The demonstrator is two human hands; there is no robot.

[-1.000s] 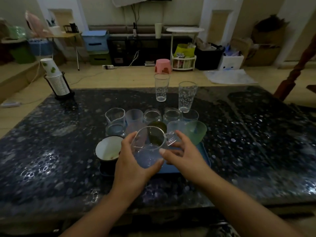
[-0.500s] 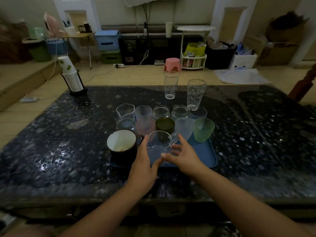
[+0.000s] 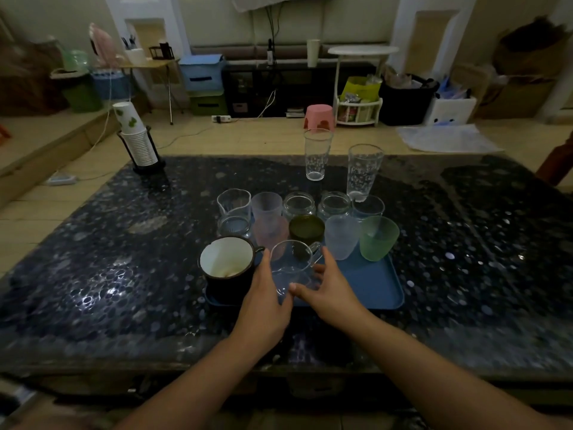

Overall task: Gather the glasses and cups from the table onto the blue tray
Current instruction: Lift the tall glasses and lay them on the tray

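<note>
Blue tray (image 3: 376, 287): lies on the dark speckled tabletop (image 3: 124, 274), near its front edge. On the tray: a clear glass mug (image 3: 291, 266) at the front, handle to the right; a dark enamel mug (image 3: 228, 265) with white inside just left of it; behind these, two rows of small cups and jars, among them a green cup (image 3: 378, 237) at the right. Left hand (image 3: 263, 305) and right hand (image 3: 330, 293): both grasp the clear glass mug, one on each side. Off the tray: two tall clear glasses (image 3: 317, 153) (image 3: 363, 172) stand beyond it. Far left: a stack of paper cups (image 3: 135, 138) in a holder.
</note>
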